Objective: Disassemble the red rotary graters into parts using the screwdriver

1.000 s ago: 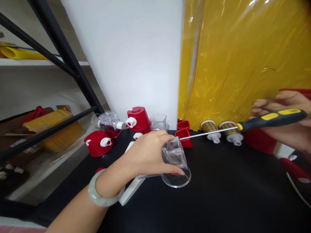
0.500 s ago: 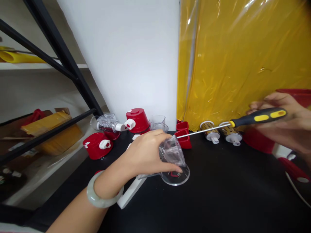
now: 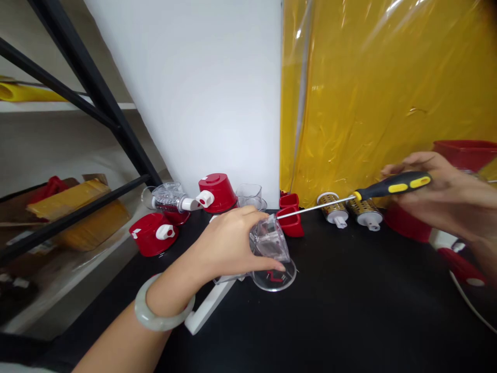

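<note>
Head cam: L hand (image 3: 227, 243), fingers wrapped round clear housing (image 3: 271, 246); screwdriver (image 3: 357, 196) slants R-to-L, tip at housing; R hand (image 3: 446, 197) nearest handle (image 3: 399, 184), grip unclear.

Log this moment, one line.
left hand: gripping clear plastic housing; right hand: behind long black-yellow screwdriver, grip unclear; metal shaft: reaches housing

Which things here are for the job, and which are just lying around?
Seem part of the job:
- clear plastic piece, held by the left hand
- screwdriver, its tip at that piece, the right hand by its handle

Look like they're just lying around:
- metal drums with holes
- red bases with white knobs
- box on the shelf
</note>
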Action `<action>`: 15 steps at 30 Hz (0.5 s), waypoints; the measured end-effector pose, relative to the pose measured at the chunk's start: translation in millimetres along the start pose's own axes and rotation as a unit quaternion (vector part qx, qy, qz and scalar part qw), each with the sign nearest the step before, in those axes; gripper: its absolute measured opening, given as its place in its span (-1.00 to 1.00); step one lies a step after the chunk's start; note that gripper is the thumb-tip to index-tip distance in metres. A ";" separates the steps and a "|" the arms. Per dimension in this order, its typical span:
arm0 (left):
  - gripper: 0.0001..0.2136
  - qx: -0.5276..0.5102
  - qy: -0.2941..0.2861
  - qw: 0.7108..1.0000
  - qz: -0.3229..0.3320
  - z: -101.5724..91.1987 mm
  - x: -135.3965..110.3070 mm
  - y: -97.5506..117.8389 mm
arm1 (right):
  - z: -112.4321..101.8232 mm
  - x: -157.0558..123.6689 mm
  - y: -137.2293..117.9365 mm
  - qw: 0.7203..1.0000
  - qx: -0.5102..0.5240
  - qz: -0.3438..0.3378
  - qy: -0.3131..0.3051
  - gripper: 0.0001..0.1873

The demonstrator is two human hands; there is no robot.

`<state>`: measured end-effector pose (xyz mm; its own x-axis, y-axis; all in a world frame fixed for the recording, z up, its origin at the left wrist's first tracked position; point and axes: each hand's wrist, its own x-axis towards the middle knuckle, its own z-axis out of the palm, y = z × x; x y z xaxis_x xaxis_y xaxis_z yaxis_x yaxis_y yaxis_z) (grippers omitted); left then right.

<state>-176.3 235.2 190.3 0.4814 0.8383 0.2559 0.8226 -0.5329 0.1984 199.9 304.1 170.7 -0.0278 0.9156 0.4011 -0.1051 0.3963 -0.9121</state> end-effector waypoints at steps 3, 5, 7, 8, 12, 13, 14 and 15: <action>-0.19 0.000 0.000 1.000 0.001 -0.2 -0.4 0.1 | -1.9 3.0 2.9 0.993 -0.105 0.047 -0.001 -0.39; -0.19 0.006 0.003 1.000 -0.001 -0.2 -0.9 -0.2 | -2.7 2.9 3.8 0.967 -0.247 0.061 0.019 -0.30; -0.19 0.012 0.005 1.000 -0.001 -0.2 -1.2 -0.9 | -1.3 0.6 3.0 0.954 -0.296 0.033 0.030 -0.36; -0.18 0.014 0.005 1.000 -0.002 -0.2 -1.3 -1.3 | 0.3 -1.0 1.8 0.963 -0.268 0.013 0.035 -0.41; -0.18 0.012 0.007 1.000 0.001 -0.4 -1.0 -1.9 | 8.0 -5.3 -5.5 0.998 -0.059 -0.013 0.026 -0.33; -0.18 0.012 0.007 1.000 0.002 -0.4 -1.0 -1.9 | 9.0 -5.2 -7.1 0.999 -0.037 -0.001 0.011 -0.34; -0.18 0.013 0.008 1.000 0.003 -0.4 -1.0 -2.0 | 9.3 -4.8 -8.2 0.999 -0.045 0.013 0.001 -0.37; -0.18 0.013 0.009 1.000 0.004 -0.5 -1.1 -2.0 | 8.9 -4.2 -8.8 0.997 -0.078 0.027 -0.004 -0.38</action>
<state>-178.6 235.3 190.1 0.4822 0.8321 0.2741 0.8269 -0.5356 0.1713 192.1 296.2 177.8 -0.0364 0.9356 0.3513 0.0519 0.3528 -0.9342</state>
